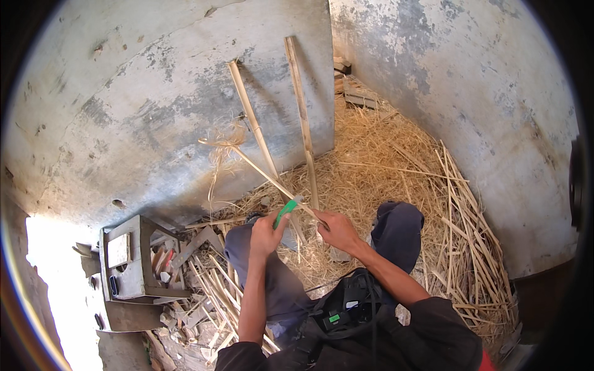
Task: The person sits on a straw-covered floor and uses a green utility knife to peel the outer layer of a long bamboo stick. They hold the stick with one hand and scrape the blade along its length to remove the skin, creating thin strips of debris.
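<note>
Pale, thin bamboo strip [260, 166] is running on a slant above the person's knees: its near end is sitting in the right hand [338, 230], and its long axis is climbing up and to the left, away from the body, to a far tip where loose curled fibres [224, 143] are hanging off it. Right fingers are closing around that near end, holding it fast. Left hand [266, 234] is wrapping tightly round a green-handled knife [286, 212], whose tip is meeting the strip just left of the right hand, so the left hand is lying nearer the free length. Whether the blade is biting into the strip or only lying on it is too small to tell. Two longer bamboo slats [303, 117] are leaning upright against the grey concrete wall [124, 93] behind. Yellow straw and shavings [383, 154] are covering the floor, cut splints [470, 241] are piling at the right, and a grey wooden stool [133, 260] is standing at the left.
</note>
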A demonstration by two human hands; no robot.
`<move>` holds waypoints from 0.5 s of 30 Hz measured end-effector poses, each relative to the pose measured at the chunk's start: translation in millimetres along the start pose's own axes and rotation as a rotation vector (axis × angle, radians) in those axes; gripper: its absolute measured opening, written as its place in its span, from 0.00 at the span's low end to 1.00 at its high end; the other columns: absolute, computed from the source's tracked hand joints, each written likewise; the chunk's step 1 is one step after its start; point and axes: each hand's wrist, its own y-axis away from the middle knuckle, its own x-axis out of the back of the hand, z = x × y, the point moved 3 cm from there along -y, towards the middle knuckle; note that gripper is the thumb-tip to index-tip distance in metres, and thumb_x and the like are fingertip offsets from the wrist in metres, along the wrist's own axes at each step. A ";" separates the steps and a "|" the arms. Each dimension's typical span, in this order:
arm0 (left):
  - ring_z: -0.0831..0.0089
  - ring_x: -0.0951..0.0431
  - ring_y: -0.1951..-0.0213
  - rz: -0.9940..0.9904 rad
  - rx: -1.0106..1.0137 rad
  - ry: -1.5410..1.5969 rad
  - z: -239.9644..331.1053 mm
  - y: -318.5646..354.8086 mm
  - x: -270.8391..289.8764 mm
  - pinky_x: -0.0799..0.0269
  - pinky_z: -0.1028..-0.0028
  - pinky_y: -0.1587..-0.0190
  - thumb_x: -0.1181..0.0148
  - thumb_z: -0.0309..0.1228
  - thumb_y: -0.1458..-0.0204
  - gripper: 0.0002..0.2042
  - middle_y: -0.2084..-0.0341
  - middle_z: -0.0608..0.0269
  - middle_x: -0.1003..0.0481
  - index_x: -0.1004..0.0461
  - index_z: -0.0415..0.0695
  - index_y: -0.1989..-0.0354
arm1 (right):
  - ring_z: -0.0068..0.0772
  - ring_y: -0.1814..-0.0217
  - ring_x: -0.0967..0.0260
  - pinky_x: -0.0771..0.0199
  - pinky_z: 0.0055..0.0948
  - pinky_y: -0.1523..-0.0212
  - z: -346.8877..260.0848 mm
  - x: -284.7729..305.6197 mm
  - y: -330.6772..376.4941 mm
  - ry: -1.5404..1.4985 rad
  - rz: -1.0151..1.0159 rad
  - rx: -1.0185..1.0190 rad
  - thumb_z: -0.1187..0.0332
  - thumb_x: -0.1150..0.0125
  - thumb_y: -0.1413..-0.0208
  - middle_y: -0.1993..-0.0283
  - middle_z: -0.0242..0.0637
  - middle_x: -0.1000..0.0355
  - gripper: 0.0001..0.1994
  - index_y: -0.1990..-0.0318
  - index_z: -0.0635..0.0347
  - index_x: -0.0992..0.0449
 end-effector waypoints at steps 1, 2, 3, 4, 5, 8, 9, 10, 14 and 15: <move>0.46 0.22 0.77 0.013 0.021 -0.026 -0.4 -0.5 1.5 0.28 0.54 0.69 0.38 0.44 0.25 0.19 0.81 0.43 0.26 0.16 0.37 0.50 | 0.63 0.52 0.19 0.17 0.55 0.49 0.1 -0.3 0.0 -0.001 0.003 0.007 0.70 0.35 0.39 0.51 0.56 0.19 0.26 0.32 0.56 0.20; 0.44 0.21 0.76 0.069 0.088 0.017 -1.7 -1.3 2.7 0.27 0.53 0.67 0.38 0.45 0.26 0.20 0.80 0.42 0.25 0.16 0.37 0.49 | 0.63 0.52 0.19 0.17 0.55 0.48 0.3 -0.1 0.4 -0.003 0.007 0.014 0.70 0.35 0.39 0.51 0.56 0.19 0.26 0.32 0.56 0.20; 0.42 0.20 0.74 0.127 0.156 0.058 1.2 -3.6 7.5 0.26 0.51 0.66 0.37 0.46 0.27 0.20 0.79 0.41 0.24 0.16 0.37 0.49 | 0.61 0.55 0.19 0.18 0.53 0.50 -0.2 -0.6 0.5 0.010 0.003 0.025 0.71 0.36 0.39 0.53 0.55 0.19 0.27 0.31 0.56 0.20; 0.41 0.19 0.73 0.186 0.223 0.099 2.1 -4.8 10.5 0.25 0.50 0.65 0.37 0.46 0.27 0.20 0.79 0.40 0.24 0.15 0.37 0.48 | 0.60 0.57 0.19 0.18 0.52 0.52 -0.9 -1.4 1.5 0.022 0.000 0.036 0.71 0.36 0.39 0.55 0.55 0.19 0.28 0.30 0.56 0.20; 0.39 0.19 0.72 0.152 0.194 0.116 2.8 -5.5 8.7 0.25 0.49 0.64 0.37 0.46 0.27 0.21 0.78 0.40 0.23 0.16 0.37 0.48 | 0.58 0.59 0.19 0.18 0.50 0.54 -1.4 -2.1 2.3 0.035 -0.003 0.047 0.71 0.37 0.39 0.57 0.54 0.19 0.28 0.29 0.56 0.20; 0.36 0.18 0.70 0.003 0.087 0.087 2.6 -2.5 3.4 0.25 0.48 0.64 0.38 0.46 0.26 0.21 0.77 0.39 0.22 0.16 0.37 0.48 | 0.58 0.59 0.19 0.18 0.50 0.54 2.1 -5.7 1.1 -0.010 0.021 0.062 0.71 0.37 0.39 0.57 0.54 0.20 0.28 0.29 0.56 0.20; 0.36 0.18 0.70 -0.086 0.033 0.029 3.4 -0.5 -0.8 0.25 0.49 0.65 0.39 0.46 0.26 0.20 0.78 0.39 0.23 0.16 0.37 0.48 | 0.58 0.60 0.20 0.18 0.50 0.54 4.0 -5.4 0.6 -0.004 0.024 0.059 0.71 0.37 0.39 0.57 0.54 0.20 0.28 0.29 0.56 0.20; 0.36 0.18 0.70 -0.174 -0.021 -0.029 3.6 0.9 -4.6 0.26 0.49 0.66 0.40 0.45 0.25 0.20 0.78 0.39 0.23 0.16 0.37 0.48 | 0.57 0.60 0.20 0.18 0.50 0.54 6.0 -4.7 0.0 0.001 0.028 0.055 0.71 0.37 0.39 0.57 0.54 0.20 0.28 0.29 0.56 0.20; 0.36 0.19 0.71 -0.037 0.032 0.048 4.1 0.4 -0.4 0.26 0.50 0.67 0.39 0.46 0.25 0.20 0.78 0.39 0.23 0.17 0.37 0.51 | 0.57 0.60 0.20 0.18 0.50 0.54 6.6 -3.4 0.3 0.003 0.030 0.039 0.71 0.37 0.39 0.57 0.54 0.20 0.29 0.29 0.56 0.20; 0.36 0.19 0.71 0.042 0.089 0.049 1.4 -0.5 1.8 0.26 0.50 0.66 0.39 0.46 0.25 0.20 0.78 0.39 0.23 0.17 0.37 0.51 | 0.57 0.60 0.20 0.18 0.50 0.54 3.1 -1.8 -0.1 0.019 0.018 0.038 0.71 0.37 0.39 0.56 0.54 0.20 0.29 0.28 0.56 0.20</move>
